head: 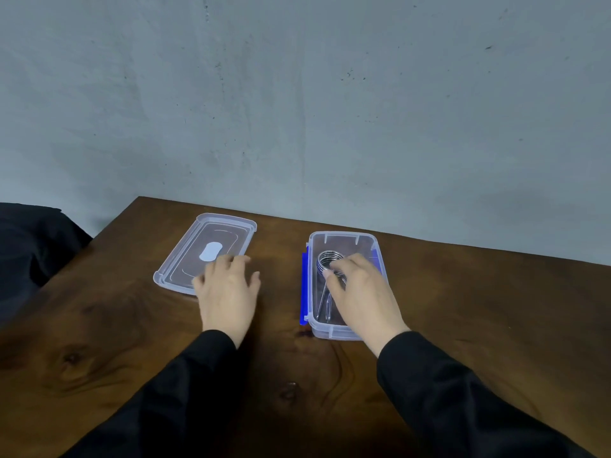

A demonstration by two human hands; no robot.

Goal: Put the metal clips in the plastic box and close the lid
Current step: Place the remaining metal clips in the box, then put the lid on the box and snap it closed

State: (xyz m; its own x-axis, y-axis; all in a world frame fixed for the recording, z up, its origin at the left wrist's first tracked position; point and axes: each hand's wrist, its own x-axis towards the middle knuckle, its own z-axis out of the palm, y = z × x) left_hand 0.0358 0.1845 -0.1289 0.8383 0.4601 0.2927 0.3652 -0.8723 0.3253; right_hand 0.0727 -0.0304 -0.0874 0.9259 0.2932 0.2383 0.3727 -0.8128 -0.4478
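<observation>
Resting inside plastic box (344, 330), metal clips (327, 259) under right hand (360, 292) fingertips.

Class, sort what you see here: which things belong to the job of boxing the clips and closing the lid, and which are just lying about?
Belong to the job:
metal clips
plastic box
lid
left hand
right hand

Just lying about:
dark cloth off the table's left edge

The lid (205, 252) lies on the tabletop (463, 309), left of the box (344, 330). The clips (325, 262) sit in the box, apparently bunched together.
</observation>
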